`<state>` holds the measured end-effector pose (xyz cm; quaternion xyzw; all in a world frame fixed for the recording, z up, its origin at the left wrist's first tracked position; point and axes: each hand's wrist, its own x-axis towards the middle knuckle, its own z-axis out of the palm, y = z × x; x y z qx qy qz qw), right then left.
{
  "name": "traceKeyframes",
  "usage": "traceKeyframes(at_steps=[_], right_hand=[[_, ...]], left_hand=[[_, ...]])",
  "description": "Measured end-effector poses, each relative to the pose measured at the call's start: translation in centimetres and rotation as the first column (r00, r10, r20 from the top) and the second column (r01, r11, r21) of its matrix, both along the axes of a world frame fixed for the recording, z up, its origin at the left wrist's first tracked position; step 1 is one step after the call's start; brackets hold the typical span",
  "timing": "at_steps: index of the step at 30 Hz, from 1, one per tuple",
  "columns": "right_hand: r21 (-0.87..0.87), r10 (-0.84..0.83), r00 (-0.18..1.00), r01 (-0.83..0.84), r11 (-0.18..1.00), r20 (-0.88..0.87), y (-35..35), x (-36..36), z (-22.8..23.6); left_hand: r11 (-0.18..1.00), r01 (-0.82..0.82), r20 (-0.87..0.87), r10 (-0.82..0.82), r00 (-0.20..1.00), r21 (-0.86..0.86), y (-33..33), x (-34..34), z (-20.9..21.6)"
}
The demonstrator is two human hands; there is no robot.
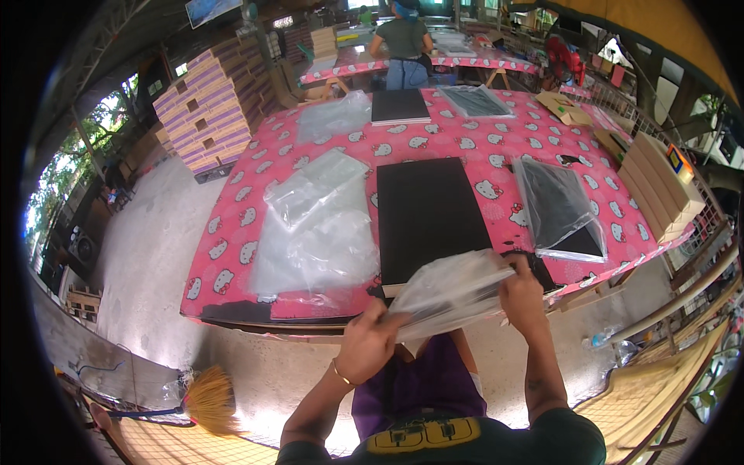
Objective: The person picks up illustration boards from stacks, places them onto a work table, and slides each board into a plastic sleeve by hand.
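Between my two hands a clear plastic bag (451,288) is stretched above the near edge of the table. My left hand (369,341) pinches its left side, while my right hand (524,293) grips the upper right end; both are closed. Whether anything lies inside the bag I cannot tell. Just beyond it lies a stack of black sheets (431,211), its near end partly covered by the bag. Left of the stack is a loose pile of clear plastic bags (318,232). To the right, a black sheet in a clear bag (564,211) rests on the table.
The table has a pink patterned cover (232,232). Farther back sit more bags (335,116), another black stack (400,105) and a bagged sheet (476,101). Cartons (205,116) are piled at left, folded cardboard (655,186) at right. A broom (211,401) lies lower left; a person (404,46) stands beyond.
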<state>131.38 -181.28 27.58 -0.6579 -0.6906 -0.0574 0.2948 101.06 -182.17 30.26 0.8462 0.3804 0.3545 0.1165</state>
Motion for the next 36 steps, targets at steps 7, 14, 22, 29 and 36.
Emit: traceKeyframes(at_steps=[7, 14, 22, 29, 36], right_hand=[[-0.186, 0.126, 0.99, -0.136, 0.973, -0.063, -1.6, 0.8, 4.0], [-0.074, 0.532, 0.688, -0.643, 0.763, -0.494, 0.3, 3.0, -0.4], [0.55, 0.082, -0.657, -0.548, 0.63, -0.749, -0.4, 2.4, -4.9], [-0.056, 0.082, 0.101, -0.902, 0.429, -0.991, -0.9, 0.7, -3.6], [0.36, 0.089, -0.54, -0.42, 0.833, -0.837, -1.2, -1.1, -1.7]], left_hand=[[0.936, -0.353, -0.155, 0.348, 0.925, -0.006, 1.4, -3.0, -1.6], [0.774, 0.552, 0.797, -0.103, 0.595, -0.312, 0.9, -5.7, -0.4], [0.733, 0.489, 0.148, -0.482, 0.864, -0.473, 1.2, -2.9, -3.1], [0.767, 0.539, 0.927, 0.195, 0.32, -0.347, 0.8, -3.9, -1.6], [0.35, 0.506, 0.46, -0.211, 0.863, -0.789, 1.0, -3.7, -5.6]])
